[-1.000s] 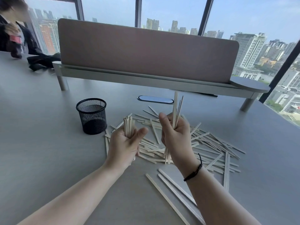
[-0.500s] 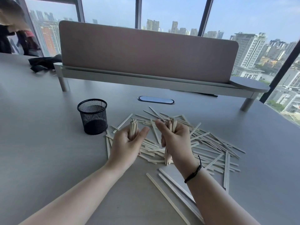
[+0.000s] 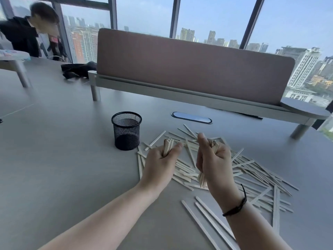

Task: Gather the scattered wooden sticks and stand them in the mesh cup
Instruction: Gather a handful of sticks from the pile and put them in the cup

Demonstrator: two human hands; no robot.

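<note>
Head view: left hand (image 3: 159,164) and right hand (image 3: 213,162) each clench a stick bundle, fingers hiding most of both, mesh cup (image 3: 126,130) left.

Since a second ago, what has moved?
The right hand has tapped its bundle level, so the tall sticks no longer stick up. The left hand still grips its sticks. Mesh cup and pile stayed put.
</note>
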